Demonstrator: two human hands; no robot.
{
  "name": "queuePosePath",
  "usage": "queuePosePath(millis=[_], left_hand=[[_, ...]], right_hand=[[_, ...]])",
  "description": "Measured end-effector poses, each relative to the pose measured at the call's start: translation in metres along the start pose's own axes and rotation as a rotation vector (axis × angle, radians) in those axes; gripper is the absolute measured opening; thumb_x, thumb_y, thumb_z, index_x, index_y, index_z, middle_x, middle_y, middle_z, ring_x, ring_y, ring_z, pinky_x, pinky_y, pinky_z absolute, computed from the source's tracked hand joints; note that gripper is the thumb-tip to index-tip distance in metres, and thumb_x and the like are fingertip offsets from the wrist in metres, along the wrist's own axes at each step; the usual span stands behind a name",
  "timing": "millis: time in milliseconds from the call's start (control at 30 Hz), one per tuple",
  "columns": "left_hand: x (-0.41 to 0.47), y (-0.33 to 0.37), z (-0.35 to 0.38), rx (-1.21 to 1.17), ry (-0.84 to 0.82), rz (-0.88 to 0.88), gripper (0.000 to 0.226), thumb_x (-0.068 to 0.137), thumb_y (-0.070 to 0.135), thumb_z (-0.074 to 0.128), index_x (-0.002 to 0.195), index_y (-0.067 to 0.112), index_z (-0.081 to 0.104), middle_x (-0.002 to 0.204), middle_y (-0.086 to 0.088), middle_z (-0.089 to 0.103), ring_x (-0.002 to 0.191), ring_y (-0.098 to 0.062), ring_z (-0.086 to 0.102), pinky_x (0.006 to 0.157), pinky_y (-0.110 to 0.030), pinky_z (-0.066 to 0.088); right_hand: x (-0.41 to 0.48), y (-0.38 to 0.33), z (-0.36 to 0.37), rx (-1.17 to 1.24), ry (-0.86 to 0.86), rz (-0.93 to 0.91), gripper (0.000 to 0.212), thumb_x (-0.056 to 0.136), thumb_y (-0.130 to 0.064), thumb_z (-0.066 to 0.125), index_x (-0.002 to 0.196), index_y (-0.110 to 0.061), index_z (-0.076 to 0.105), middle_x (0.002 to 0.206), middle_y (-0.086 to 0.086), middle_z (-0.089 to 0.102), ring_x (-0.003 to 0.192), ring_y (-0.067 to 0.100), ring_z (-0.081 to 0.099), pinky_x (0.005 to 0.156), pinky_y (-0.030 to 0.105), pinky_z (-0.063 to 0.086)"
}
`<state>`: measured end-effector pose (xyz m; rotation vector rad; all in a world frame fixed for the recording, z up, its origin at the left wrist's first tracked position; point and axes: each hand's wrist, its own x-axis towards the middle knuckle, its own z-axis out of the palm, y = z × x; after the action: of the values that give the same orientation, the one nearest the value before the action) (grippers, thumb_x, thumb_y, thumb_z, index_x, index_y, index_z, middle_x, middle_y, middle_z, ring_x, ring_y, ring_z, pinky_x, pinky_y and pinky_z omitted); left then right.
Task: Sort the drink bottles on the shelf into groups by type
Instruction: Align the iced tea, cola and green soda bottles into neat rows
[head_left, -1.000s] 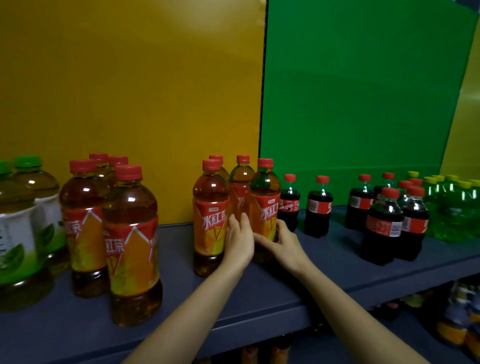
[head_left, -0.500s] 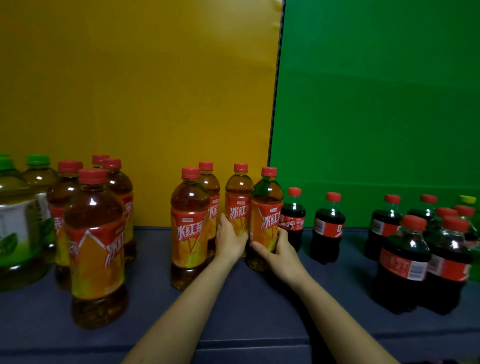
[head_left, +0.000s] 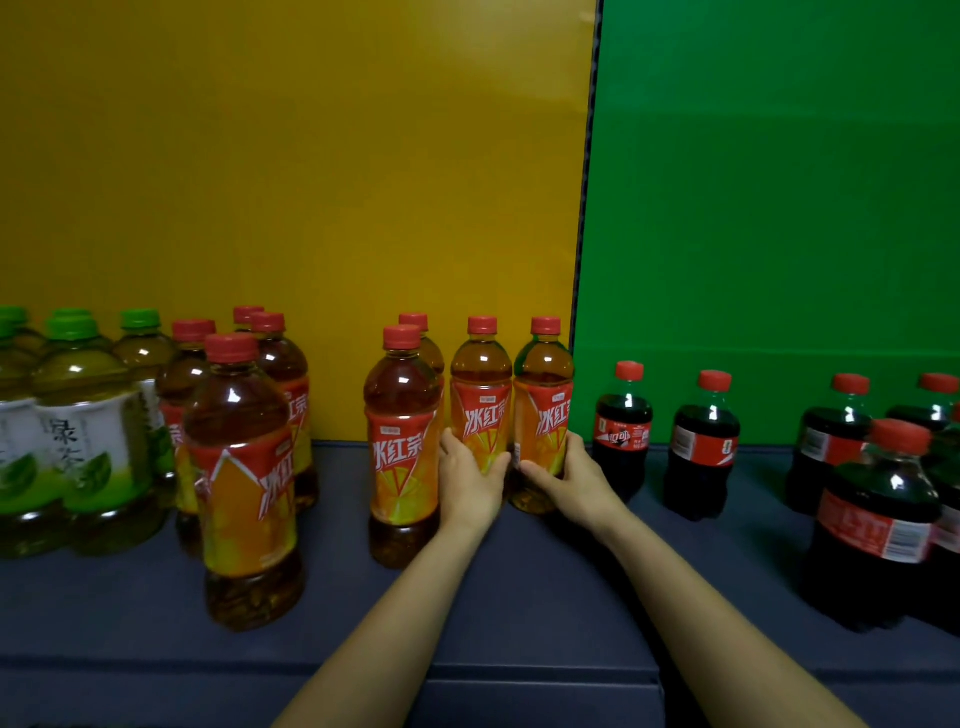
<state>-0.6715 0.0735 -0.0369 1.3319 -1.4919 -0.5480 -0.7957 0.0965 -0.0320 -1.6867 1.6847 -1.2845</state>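
1. My left hand (head_left: 470, 486) is wrapped around the lower label of the middle iced tea bottle (head_left: 480, 410). My right hand (head_left: 571, 475) is clamped in the same way on the right iced tea bottle (head_left: 543, 415), at 3 o'clock from the first.
2. Both bottles stand upright, side by side, at the back of the shelf (head_left: 519, 597). I grip them low, I think, because a tall full bottle tips less this way.
3. At 9 o'clock from my left hand stands the front iced tea bottle (head_left: 402, 441), with one more behind it. I judge I am gathering this type together.
4. Further toward 9 o'clock, well apart, is a second iced tea group (head_left: 241, 467), just beside the green tea bottles (head_left: 83, 431). Probably the two groups must join.
5. At 3 o'clock from my right hand, the nearest cola bottle (head_left: 623, 431) is near; my wrist could knock it.
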Motion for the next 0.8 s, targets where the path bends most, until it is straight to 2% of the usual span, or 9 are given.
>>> queuePosePath(millis=[133,300,400,467,533,600,667,733,800], left_hand=[[-0.001,-0.002,-0.003,0.001,0.012,0.017,0.075,0.083,0.025,0.065,0.139,0.001,0.022,0.142,-0.015,0.036,0.134,-0.027,0.032,0.11,-0.032,0.025],[-0.004,-0.001,-0.004,0.004,-0.012,-0.005,0.08,0.086,0.022,0.063,0.144,0.0,0.012,0.148,-0.017,0.028,0.139,-0.028,0.025,0.115,-0.035,0.022],[-0.01,0.001,-0.006,0.015,-0.057,-0.02,0.084,0.087,0.018,0.06,0.146,0.001,0.003,0.153,-0.015,0.016,0.143,-0.027,0.015,0.117,-0.038,0.016],[-0.018,0.002,-0.011,0.017,-0.107,-0.006,0.088,0.088,0.016,0.059,0.146,0.002,-0.005,0.156,-0.012,0.006,0.144,-0.026,0.007,0.118,-0.038,0.012],[-0.029,0.003,-0.021,-0.018,-0.155,0.02,0.088,0.088,0.016,0.059,0.147,0.005,-0.005,0.156,-0.009,0.004,0.144,-0.024,0.007,0.118,-0.037,0.012],[-0.044,0.005,-0.035,-0.078,-0.207,0.055,0.079,0.088,0.016,0.059,0.147,0.008,0.007,0.153,-0.006,0.017,0.142,-0.021,0.016,0.117,-0.033,0.016],[-0.059,0.006,-0.054,-0.183,-0.297,0.077,0.059,0.088,0.013,0.059,0.139,0.01,0.029,0.141,-0.004,0.038,0.131,-0.015,0.037,0.108,-0.025,0.032],[-0.075,0.006,-0.076,-0.282,-0.348,0.094,0.033,0.087,0.009,0.06,0.119,0.011,0.05,0.117,-0.002,0.057,0.109,-0.009,0.055,0.086,-0.011,0.043],[-0.087,0.0,-0.099,-0.299,-0.272,0.16,0.013,0.086,0.009,0.061,0.098,0.013,0.061,0.093,0.0,0.063,0.082,0.0,0.058,0.069,-0.008,0.046]], right_hand=[[0.002,-0.003,0.003,0.008,-0.028,-0.003,0.07,0.083,-0.031,0.065,0.139,-0.01,0.028,0.135,0.006,0.049,0.123,0.021,0.048,0.105,0.038,0.04],[-0.002,-0.006,0.003,0.008,-0.056,-0.034,0.06,0.085,-0.028,0.063,0.136,-0.015,0.034,0.134,0.003,0.05,0.122,0.02,0.048,0.104,0.035,0.039],[-0.003,-0.006,0.001,0.004,-0.063,-0.03,0.057,0.086,-0.031,0.061,0.135,-0.017,0.035,0.135,0.005,0.05,0.122,0.021,0.049,0.106,0.04,0.039],[-0.004,-0.007,-0.001,0.041,-0.068,-0.029,0.057,0.088,-0.026,0.06,0.136,-0.017,0.032,0.135,0.004,0.049,0.123,0.022,0.048,0.106,0.04,0.038],[-0.003,-0.008,0.001,0.063,-0.07,-0.011,0.058,0.088,-0.022,0.06,0.138,-0.018,0.031,0.135,0.006,0.05,0.123,0.023,0.048,0.106,0.04,0.038],[-0.003,-0.008,0.006,0.043,-0.02,-0.002,0.059,0.086,-0.02,0.062,0.137,-0.015,0.032,0.134,0.007,0.051,0.122,0.023,0.049,0.104,0.038,0.039],[-0.002,-0.007,0.011,0.005,0.045,0.008,0.062,0.084,-0.021,0.065,0.136,-0.013,0.034,0.133,0.009,0.051,0.122,0.024,0.048,0.104,0.039,0.039],[-0.002,-0.01,0.014,-0.036,0.075,0.03,0.064,0.081,-0.022,0.068,0.135,-0.01,0.035,0.134,0.012,0.048,0.123,0.027,0.046,0.104,0.042,0.038],[-0.012,-0.018,0.013,-0.085,0.19,0.032,0.064,0.081,-0.02,0.068,0.134,-0.007,0.034,0.135,0.015,0.04,0.127,0.03,0.04,0.106,0.041,0.034]])
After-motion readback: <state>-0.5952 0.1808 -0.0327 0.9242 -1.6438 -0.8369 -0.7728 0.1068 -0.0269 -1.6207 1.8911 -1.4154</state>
